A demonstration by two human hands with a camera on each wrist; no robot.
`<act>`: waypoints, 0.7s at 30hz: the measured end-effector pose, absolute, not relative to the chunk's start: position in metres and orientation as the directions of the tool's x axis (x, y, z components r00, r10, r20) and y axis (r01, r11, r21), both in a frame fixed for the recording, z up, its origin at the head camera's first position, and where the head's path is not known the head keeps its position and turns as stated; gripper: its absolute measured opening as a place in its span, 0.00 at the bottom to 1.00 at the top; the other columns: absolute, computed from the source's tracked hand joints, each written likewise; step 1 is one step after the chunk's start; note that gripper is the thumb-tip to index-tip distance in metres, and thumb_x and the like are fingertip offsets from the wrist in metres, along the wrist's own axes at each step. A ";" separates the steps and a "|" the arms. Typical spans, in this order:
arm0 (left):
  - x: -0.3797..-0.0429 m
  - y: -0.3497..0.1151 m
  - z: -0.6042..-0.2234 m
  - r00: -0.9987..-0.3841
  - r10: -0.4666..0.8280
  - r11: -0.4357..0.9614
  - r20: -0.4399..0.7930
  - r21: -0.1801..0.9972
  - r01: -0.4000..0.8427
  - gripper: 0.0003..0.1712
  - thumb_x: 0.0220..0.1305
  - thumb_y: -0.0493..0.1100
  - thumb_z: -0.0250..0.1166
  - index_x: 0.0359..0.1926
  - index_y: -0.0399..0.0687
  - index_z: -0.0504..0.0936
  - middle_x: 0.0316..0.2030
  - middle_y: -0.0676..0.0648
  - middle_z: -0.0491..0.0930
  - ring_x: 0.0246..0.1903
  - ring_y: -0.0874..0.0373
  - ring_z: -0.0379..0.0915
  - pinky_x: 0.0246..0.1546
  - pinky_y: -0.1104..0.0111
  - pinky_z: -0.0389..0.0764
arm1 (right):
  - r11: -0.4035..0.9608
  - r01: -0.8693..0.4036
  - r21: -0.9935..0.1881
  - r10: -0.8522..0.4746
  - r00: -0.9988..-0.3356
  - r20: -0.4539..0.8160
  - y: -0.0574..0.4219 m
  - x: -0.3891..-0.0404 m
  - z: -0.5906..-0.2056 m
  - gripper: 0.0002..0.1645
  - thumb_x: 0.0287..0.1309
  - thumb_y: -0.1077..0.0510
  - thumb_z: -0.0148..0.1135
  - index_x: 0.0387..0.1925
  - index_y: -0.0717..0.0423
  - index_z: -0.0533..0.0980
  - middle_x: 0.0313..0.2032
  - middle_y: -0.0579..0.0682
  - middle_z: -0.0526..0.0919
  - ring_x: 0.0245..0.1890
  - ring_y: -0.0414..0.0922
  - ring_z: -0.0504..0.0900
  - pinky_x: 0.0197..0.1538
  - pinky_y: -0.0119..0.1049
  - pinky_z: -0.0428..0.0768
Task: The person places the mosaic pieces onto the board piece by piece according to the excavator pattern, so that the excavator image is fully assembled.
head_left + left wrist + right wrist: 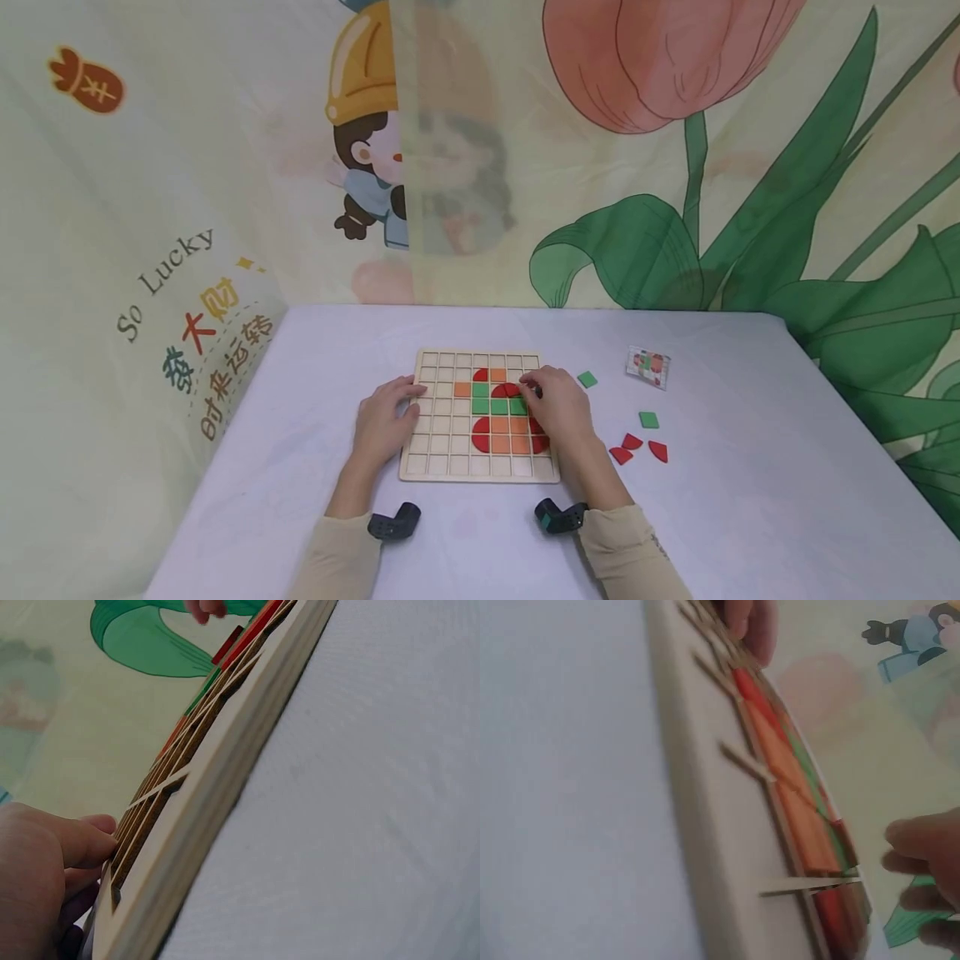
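Observation:
A pale wooden grid board lies on the table, several of its cells filled with red, orange and green pieces. My left hand rests at the board's left edge, its fingertips touching the rim. Over the board's right side is my right hand, its fingertips close to a red quarter-round piece. In the left wrist view, a red piece sits raised above the grid, below the right fingertips and apart from them. Nothing shows between the right fingers in the right wrist view. The right hand hides some cells.
Right of the board lie a loose green square, another green square and several red quarter-round pieces. A small picture card lies farther back. A printed cloth hangs behind the table.

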State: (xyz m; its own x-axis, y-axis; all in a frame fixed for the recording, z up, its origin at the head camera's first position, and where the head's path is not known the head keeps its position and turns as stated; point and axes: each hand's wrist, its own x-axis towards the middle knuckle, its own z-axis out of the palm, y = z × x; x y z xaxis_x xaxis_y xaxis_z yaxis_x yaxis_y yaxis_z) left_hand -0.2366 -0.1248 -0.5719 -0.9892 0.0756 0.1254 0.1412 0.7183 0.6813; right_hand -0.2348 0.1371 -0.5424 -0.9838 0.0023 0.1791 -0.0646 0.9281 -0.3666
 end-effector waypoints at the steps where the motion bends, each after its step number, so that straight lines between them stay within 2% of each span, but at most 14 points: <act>1: -0.236 -0.125 -0.571 -0.989 0.076 0.717 0.127 0.683 0.143 0.17 0.63 0.42 0.58 0.53 0.51 0.80 0.64 0.47 0.70 0.68 0.49 0.59 0.66 0.49 0.56 | 0.932 -0.109 -0.346 -0.053 -0.985 0.167 0.137 -0.233 -0.539 0.13 0.58 0.51 0.65 0.45 0.46 0.83 0.42 0.45 0.84 0.45 0.43 0.79 0.50 0.39 0.81; 4: -0.237 -0.126 -0.569 -0.988 0.080 0.714 0.134 0.684 0.150 0.17 0.63 0.42 0.58 0.53 0.50 0.80 0.64 0.46 0.70 0.68 0.48 0.59 0.66 0.48 0.56 | 0.926 -0.232 -0.299 -0.206 -0.972 0.117 0.136 -0.228 -0.533 0.16 0.60 0.56 0.63 0.51 0.48 0.81 0.53 0.46 0.81 0.57 0.46 0.76 0.59 0.42 0.77; 7: -0.237 -0.126 -0.570 -0.987 0.081 0.712 0.136 0.686 0.153 0.17 0.63 0.42 0.58 0.53 0.50 0.80 0.64 0.47 0.70 0.68 0.49 0.59 0.66 0.48 0.56 | 0.929 -0.281 -0.240 -0.271 -0.960 0.072 0.136 -0.225 -0.533 0.20 0.60 0.58 0.61 0.55 0.53 0.78 0.57 0.49 0.79 0.61 0.48 0.74 0.61 0.44 0.75; 11: -0.237 -0.125 -0.571 -0.987 0.079 0.709 0.137 0.688 0.152 0.17 0.63 0.42 0.58 0.53 0.51 0.80 0.64 0.47 0.70 0.68 0.50 0.59 0.65 0.49 0.57 | 0.943 -0.273 -0.189 -0.269 -0.962 0.048 0.137 -0.225 -0.537 0.25 0.63 0.59 0.58 0.62 0.56 0.71 0.62 0.51 0.74 0.65 0.49 0.70 0.62 0.46 0.73; 15: -0.236 -0.124 -0.571 -0.989 0.069 0.707 0.133 0.693 0.142 0.17 0.63 0.42 0.58 0.53 0.51 0.80 0.64 0.47 0.71 0.68 0.49 0.59 0.65 0.49 0.57 | 0.952 -0.251 -0.175 -0.251 -0.968 0.023 0.137 -0.226 -0.545 0.29 0.65 0.59 0.54 0.67 0.54 0.65 0.67 0.51 0.67 0.68 0.50 0.64 0.64 0.49 0.71; 21: -0.235 -0.124 -0.571 -0.990 0.065 0.708 0.128 0.693 0.136 0.18 0.63 0.42 0.58 0.53 0.51 0.80 0.64 0.47 0.71 0.68 0.49 0.59 0.65 0.49 0.56 | 0.954 -0.228 -0.194 -0.224 -0.974 0.045 0.136 -0.228 -0.553 0.30 0.64 0.61 0.54 0.67 0.51 0.65 0.67 0.52 0.64 0.70 0.53 0.58 0.69 0.52 0.64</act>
State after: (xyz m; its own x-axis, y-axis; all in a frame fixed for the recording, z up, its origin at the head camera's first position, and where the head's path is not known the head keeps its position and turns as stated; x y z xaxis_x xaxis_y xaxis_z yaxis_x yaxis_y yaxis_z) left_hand -0.2355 -0.1235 -0.5714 -0.9896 0.0646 0.1282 0.1360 0.7081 0.6929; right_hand -0.2281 0.1362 -0.5529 -0.9736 -0.2238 0.0449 -0.2282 0.9541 -0.1939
